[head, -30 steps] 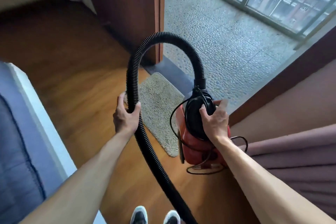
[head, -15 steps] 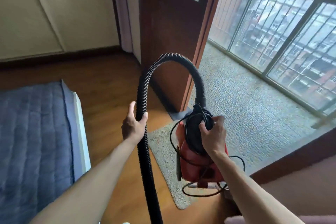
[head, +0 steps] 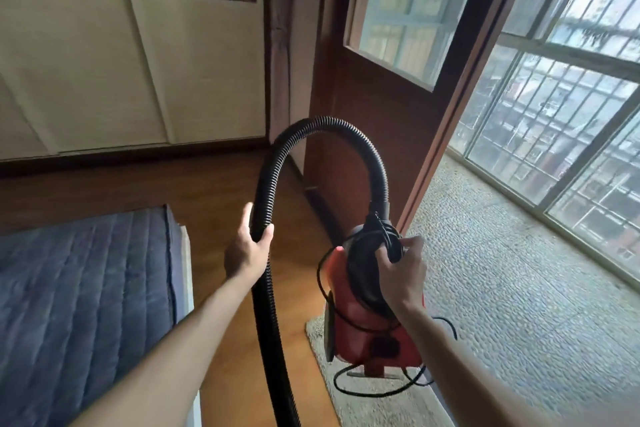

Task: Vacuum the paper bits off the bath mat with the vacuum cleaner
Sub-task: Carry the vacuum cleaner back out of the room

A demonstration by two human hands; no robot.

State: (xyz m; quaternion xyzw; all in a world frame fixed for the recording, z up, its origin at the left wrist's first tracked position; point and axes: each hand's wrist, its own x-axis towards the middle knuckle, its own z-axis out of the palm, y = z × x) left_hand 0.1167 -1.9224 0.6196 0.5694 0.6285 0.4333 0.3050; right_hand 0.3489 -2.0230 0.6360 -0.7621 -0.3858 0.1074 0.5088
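Left hand (head: 244, 251) still grips hose (head: 322, 125), right hand (head: 403, 274) vacuum cleaner (head: 360, 329)

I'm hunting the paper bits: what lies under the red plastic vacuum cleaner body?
A beige shaggy bath mat, with a black power cord looping over it. The red vacuum cleaner body, held by the right hand, covers part of the mat; no paper bits show.

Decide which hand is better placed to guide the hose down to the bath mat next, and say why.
Left. The left hand grips the black hose partway along, so it can probably steer it; the right hand is occupied holding the red vacuum cleaner near the bath mat.
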